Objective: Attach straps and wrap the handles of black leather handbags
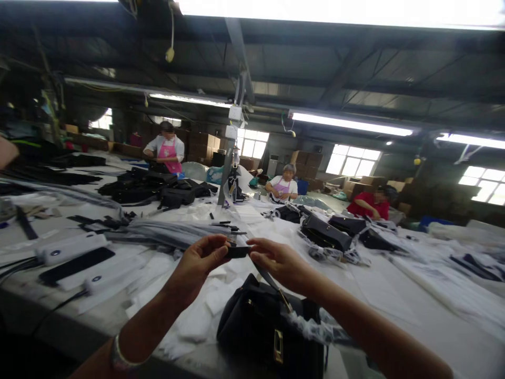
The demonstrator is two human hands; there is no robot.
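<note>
Between my two hands a black strap (239, 252) is stretched, raised over the table. My left hand (201, 258) pinches one end, where a small bit of metal shows at the fingertips. The fingers of my right hand (278, 260) close on the strap's other side, and from there it runs down toward a black handbag (252, 321). The bag stands below my right forearm, with a gold clasp on its front. Clear wrapping (311, 329) covers part of its handle or hardware.
Two white power banks or similar devices with cables (73, 247) and a black phone-like slab (77, 266) lie at left. Several black bags (325, 231) and bundled straps (158, 231) cover the table. Three co-workers (168, 150) sit or stand beyond; a post (225, 176) rises mid-table.
</note>
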